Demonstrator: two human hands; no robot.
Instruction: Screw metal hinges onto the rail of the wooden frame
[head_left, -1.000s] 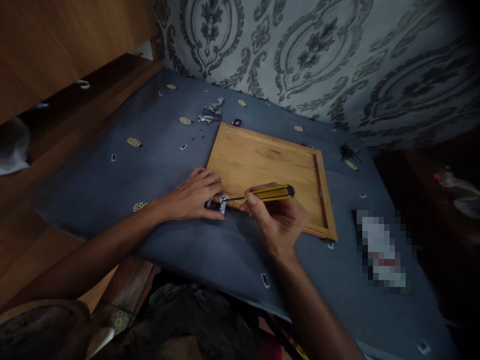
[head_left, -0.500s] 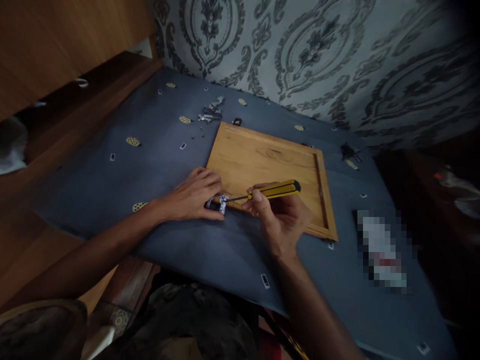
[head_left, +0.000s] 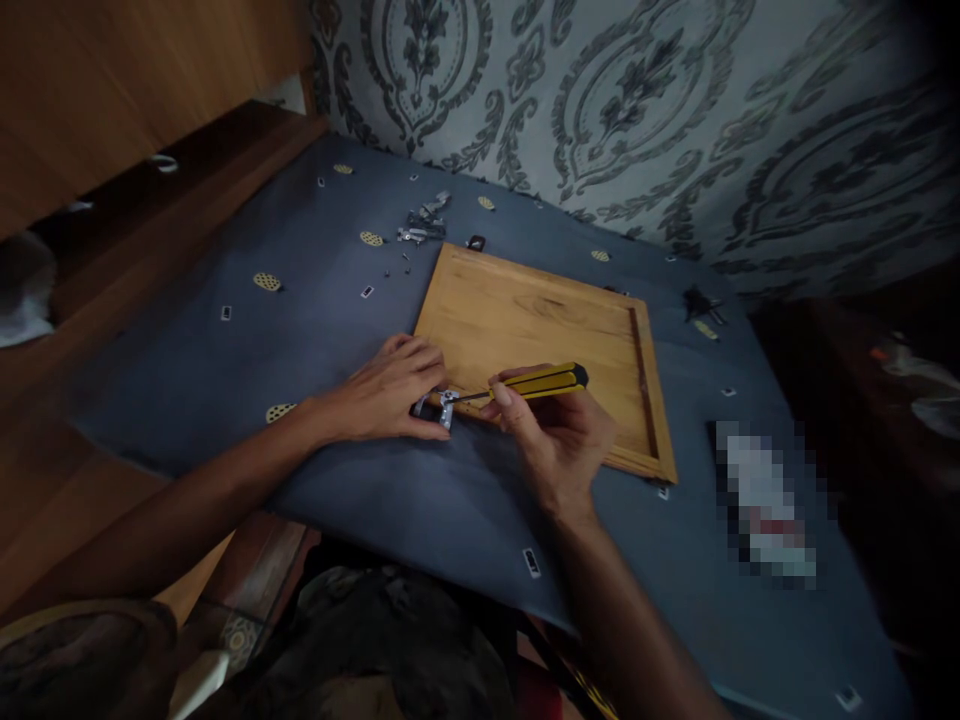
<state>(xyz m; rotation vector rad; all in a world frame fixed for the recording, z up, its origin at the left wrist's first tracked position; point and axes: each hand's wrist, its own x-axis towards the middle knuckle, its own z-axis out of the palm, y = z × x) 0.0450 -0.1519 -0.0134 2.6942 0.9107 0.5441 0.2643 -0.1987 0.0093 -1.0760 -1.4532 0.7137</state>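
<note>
A framed wooden cabinet door lies flat on the blue patterned cloth. At its near left corner a shiny metal hinge sits on the frame edge, gripped between the thumb and fingers of my left hand. Those fingers also rest on the door's corner. My right hand is closed around the yellow and black handle of a screwdriver. The shaft points left, its tip at the hinge. Whether a screw sits under the tip is too small to tell.
Several metal hinges and small screws lie beyond the door's far left corner. A dark object lies at the right, above a blurred-out packet. A patterned wall borders the far side of the cloth-covered surface.
The screwdriver's handle end has shifted slightly left and down with my right hand, its tip staying at the hinge. My left hand keeps its place.
</note>
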